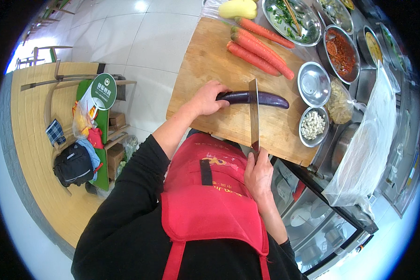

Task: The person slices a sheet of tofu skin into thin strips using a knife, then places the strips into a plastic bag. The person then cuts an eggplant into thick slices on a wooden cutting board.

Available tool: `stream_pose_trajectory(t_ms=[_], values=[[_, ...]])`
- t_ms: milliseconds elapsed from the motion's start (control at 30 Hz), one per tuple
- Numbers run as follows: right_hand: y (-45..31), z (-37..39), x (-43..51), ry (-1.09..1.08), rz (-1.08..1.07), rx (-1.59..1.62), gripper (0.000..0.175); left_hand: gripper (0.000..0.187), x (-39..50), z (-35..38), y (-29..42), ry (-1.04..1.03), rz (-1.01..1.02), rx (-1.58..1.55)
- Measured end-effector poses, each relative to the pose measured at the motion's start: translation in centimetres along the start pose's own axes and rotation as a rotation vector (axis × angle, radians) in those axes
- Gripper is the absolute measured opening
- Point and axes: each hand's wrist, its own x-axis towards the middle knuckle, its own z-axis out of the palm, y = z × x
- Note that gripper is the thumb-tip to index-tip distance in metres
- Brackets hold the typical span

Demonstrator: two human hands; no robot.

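A long purple eggplant lies crosswise on the wooden cutting board. My left hand grips its stem end, thumb on the near side and fingers on the far side. My right hand holds a cleaver by its handle. The blade stands edge down across the middle of the eggplant; whether it has cut in, I cannot tell. Several orange carrots lie on the board beyond the eggplant. A metal bowl of white diced pieces and an empty metal bowl stand at the board's right side.
At the upper right are a bowl of chopped greens with chopsticks, a bowl of red chili mix and a bag of pale pieces. A pale yellow-green vegetable lies past the board's far edge. A plastic sheet drapes over the right counter.
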Motion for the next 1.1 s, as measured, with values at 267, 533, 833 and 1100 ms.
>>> stream_pose_trajectory(t_ms=[267, 533, 833, 1100], values=[[-0.2, 0.8, 1.4, -0.086, 0.118, -0.084, 0.023, 0.046, 0.9, -0.9, -2.2, -0.154, -0.014, -0.121], [-1.0, 0.3, 2.7, -0.114, 0.134, -0.157, 0.024, 0.054, 0.3, -0.3, -0.8, -0.026, 0.025, -0.078], [3.0, 4.3, 4.8, -0.070, 0.070, -0.205, 0.027, 0.059, 0.1, 0.7, -0.5, 0.032, 0.025, -0.003], [7.0, 5.2, 4.4, 0.073, -0.080, -0.041, 0.025, 0.058, 1.8, -1.7, -1.5, 0.132, 0.067, 0.119]])
